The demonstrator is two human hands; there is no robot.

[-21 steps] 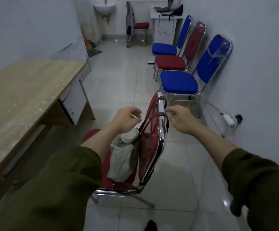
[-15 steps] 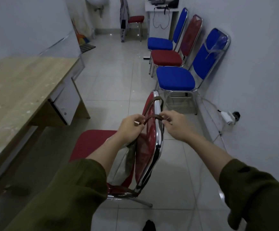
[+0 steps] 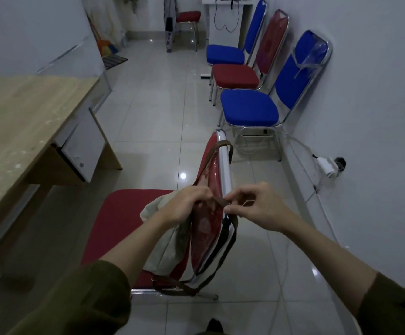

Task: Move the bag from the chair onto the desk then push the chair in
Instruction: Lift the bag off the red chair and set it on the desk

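A red padded chair [image 3: 129, 228] with a chrome frame stands below me, its backrest toward me. A pale cloth bag [image 3: 170, 247] hangs against the front of the backrest, with its brown straps [image 3: 223, 146] looped over the chrome top rail. My left hand [image 3: 184, 204] is closed on a strap at the front of the backrest. My right hand [image 3: 254, 209] pinches the same strap just behind the rail. The wooden desk [image 3: 20, 126] lies to the left, its top bare.
A row of blue and red chairs [image 3: 247, 107] lines the right wall. A power adapter and cables [image 3: 327, 165] run along the floor by that wall. A drawer unit [image 3: 83, 146] hangs under the desk. Tiled floor stretches ahead to a small white table.
Both hands came together on the bag strap at the top of the backrest and now grip it. My view has tilted further down over the chair.
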